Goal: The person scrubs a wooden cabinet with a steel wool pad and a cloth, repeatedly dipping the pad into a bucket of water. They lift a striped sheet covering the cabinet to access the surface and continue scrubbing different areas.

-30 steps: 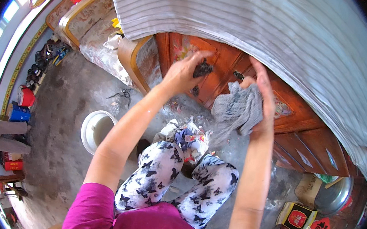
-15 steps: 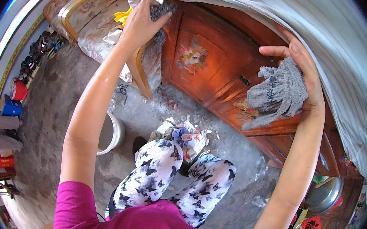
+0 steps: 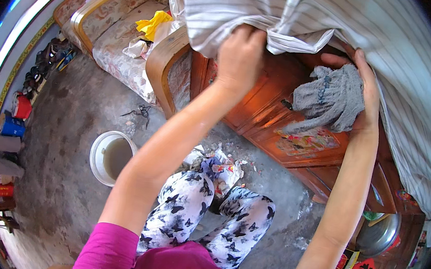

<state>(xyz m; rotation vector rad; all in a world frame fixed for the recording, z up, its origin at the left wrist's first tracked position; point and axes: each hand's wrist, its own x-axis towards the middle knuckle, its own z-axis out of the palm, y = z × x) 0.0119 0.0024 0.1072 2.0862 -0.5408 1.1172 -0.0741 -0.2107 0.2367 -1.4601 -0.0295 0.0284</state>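
Note:
Striped white cloth drapes over the top of a reddish-brown wooden cabinet with painted flower panels. My left hand, slightly blurred, is closed on the cloth's lower edge near the cabinet's left end. Farther right, my right hand holds a damp-looking grey rag that hangs bunched from the palm in front of the cabinet. The right fingertips reach up against the cloth's hem and are partly hidden by it.
A white bucket of murky water stands on the concrete floor at left. Scraps and crumpled rubbish lie by my knees. A wooden-armed floral sofa with a yellow cloth adjoins the cabinet. At right sits a metal basin.
My left hand has moved right from the cabinet's left corner to the cloth's hem; the dark speckled thing at it no longer shows. The right hand keeps the rag, its fingers now nearer the hem.

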